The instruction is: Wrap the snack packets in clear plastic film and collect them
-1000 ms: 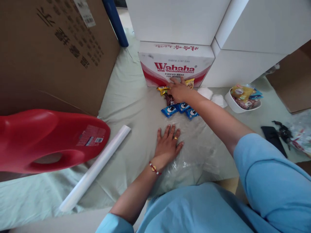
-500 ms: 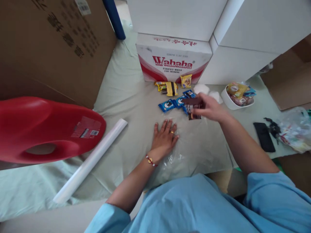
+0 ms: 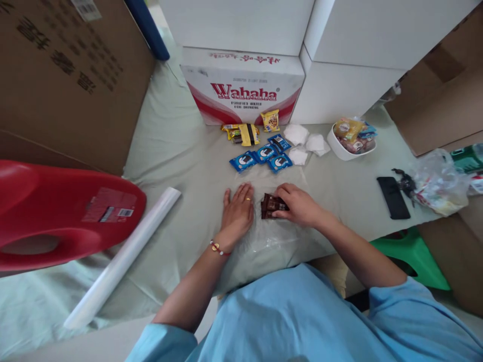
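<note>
My left hand lies flat with its fingers stretched out, pressing on the left side of a clear plastic bag on the cloth. Brown snack packets, overlapping each other, are gripped between the thumb and fingers of my right hand, low over the bag. Part of them is hidden under the fingers. Beyond my hands lie several blue snack packets. Behind those are yellow snack packets, with one more yellow packet leaning on the box. White packets sit to their right.
A Wahaha carton stands at the back. On the right are a white bowl of snacks, a black phone and a plastic bag of items. At left lie a white roll and a red plastic object.
My right hand has come back toward me from beside the blue packets, bringing the brown packets down over the clear bag. My left hand stays flat. The view has shifted slightly right.
</note>
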`<action>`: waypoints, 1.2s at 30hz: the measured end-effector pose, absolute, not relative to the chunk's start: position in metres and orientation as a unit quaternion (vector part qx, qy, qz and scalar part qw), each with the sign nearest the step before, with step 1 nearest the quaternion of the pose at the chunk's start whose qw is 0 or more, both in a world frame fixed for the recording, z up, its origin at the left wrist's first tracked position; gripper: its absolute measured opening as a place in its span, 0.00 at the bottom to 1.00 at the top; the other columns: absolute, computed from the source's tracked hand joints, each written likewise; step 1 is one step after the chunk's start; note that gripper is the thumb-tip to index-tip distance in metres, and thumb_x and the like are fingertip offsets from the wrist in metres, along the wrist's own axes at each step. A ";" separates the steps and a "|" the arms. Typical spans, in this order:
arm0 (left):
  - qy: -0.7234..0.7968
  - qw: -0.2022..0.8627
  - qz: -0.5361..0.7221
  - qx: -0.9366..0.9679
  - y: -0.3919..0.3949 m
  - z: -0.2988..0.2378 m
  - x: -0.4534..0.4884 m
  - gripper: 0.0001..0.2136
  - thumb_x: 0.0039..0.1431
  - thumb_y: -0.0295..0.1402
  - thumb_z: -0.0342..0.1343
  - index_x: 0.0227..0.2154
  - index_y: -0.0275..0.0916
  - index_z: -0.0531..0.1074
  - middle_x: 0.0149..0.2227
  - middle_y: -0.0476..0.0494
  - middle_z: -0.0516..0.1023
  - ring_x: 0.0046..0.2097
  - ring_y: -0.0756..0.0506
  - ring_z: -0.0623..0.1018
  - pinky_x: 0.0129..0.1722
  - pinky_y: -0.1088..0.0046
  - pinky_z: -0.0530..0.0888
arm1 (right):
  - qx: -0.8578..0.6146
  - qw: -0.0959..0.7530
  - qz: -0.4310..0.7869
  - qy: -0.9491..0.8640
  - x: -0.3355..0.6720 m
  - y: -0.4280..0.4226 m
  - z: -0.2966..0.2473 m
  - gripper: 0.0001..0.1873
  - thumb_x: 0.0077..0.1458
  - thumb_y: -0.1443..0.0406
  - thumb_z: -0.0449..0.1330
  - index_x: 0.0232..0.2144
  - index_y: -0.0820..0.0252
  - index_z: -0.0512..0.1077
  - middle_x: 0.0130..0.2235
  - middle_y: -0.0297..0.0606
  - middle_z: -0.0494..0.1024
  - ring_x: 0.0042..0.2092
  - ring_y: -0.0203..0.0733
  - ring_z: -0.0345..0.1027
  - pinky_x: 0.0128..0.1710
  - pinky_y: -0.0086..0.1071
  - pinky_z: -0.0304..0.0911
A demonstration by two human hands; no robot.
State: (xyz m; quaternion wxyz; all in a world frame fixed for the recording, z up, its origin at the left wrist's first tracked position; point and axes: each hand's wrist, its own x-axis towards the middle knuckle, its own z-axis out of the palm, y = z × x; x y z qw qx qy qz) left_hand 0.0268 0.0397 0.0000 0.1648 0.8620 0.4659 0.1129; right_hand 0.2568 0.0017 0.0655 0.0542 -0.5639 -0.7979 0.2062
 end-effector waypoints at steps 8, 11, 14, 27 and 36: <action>0.468 0.160 0.090 0.864 0.039 0.002 0.029 0.26 0.73 0.31 0.38 0.70 0.36 0.62 0.73 0.37 0.62 0.75 0.38 0.60 0.74 0.41 0.49 | -0.552 0.004 0.180 -0.814 0.258 0.000 0.067 0.29 0.59 0.62 0.70 0.61 0.61 0.71 0.54 0.50 0.78 0.55 0.55 0.69 0.56 0.45 0.64; 0.471 0.155 0.085 0.864 0.038 0.002 0.030 0.26 0.74 0.31 0.37 0.71 0.36 0.61 0.74 0.38 0.61 0.75 0.39 0.60 0.74 0.42 0.48 | -0.549 -0.039 0.164 -0.819 0.254 -0.005 0.065 0.30 0.59 0.62 0.70 0.61 0.62 0.71 0.54 0.51 0.78 0.54 0.56 0.69 0.55 0.44 0.63; 0.470 0.147 0.088 0.866 0.037 0.000 0.030 0.26 0.74 0.31 0.37 0.71 0.36 0.61 0.74 0.38 0.60 0.75 0.39 0.59 0.74 0.42 0.48 | -0.545 -0.064 0.151 -0.822 0.250 -0.008 0.064 0.31 0.59 0.61 0.70 0.62 0.62 0.70 0.55 0.52 0.78 0.56 0.57 0.68 0.54 0.45 0.62; 0.467 0.161 0.099 0.864 0.039 -0.001 0.029 0.26 0.73 0.30 0.38 0.71 0.38 0.61 0.74 0.38 0.60 0.75 0.38 0.59 0.74 0.40 0.48 | -0.539 -0.019 0.145 -0.830 0.261 0.007 0.081 0.29 0.61 0.64 0.66 0.63 0.64 0.69 0.57 0.51 0.77 0.55 0.56 0.67 0.56 0.44 0.61; 0.476 0.168 0.120 0.855 0.040 -0.006 0.026 0.28 0.68 0.25 0.41 0.70 0.38 0.62 0.73 0.37 0.61 0.74 0.39 0.62 0.74 0.44 0.49 | -0.537 -0.050 0.163 -0.826 0.245 0.015 0.064 0.30 0.59 0.64 0.69 0.62 0.62 0.70 0.55 0.50 0.77 0.56 0.55 0.68 0.56 0.43 0.61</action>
